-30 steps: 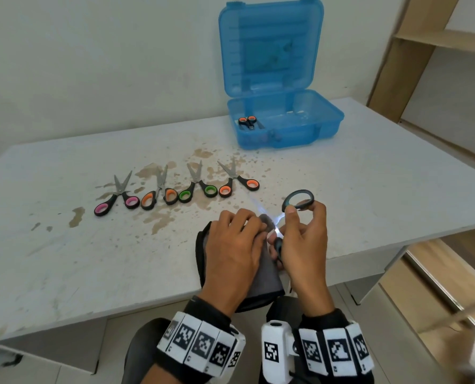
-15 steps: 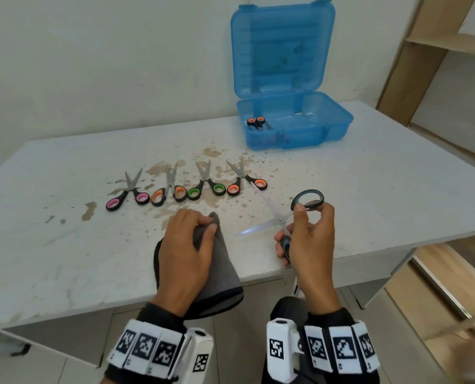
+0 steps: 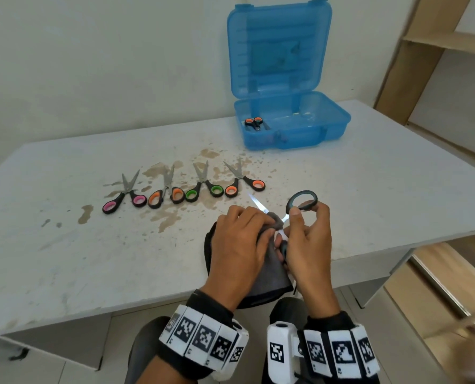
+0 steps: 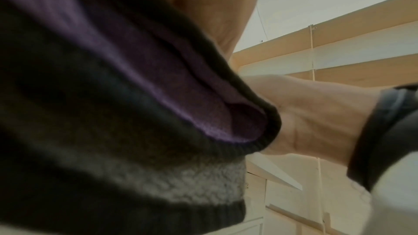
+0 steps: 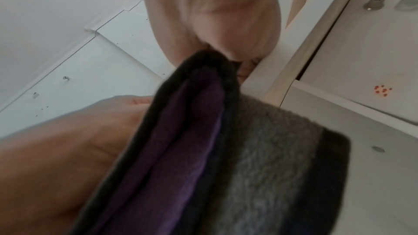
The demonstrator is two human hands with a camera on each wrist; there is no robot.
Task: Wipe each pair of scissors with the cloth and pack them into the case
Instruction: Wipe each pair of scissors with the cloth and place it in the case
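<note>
Head view: left hand clamps cloth around blade, right hand grips scissors past table edge; pivot hidden.

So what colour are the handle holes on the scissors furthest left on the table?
Pink, on the leftmost scissors; the head view shows them best.

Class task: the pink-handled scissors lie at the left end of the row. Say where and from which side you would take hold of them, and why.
Grip the pink scissors by the two handle loops, coming from the near table edge. The loops point toward the person and the blades, slightly open, point toward the wall, so fingers likely stay off the edges. The orange pair lies close on the right, so approach from the near left.
</note>
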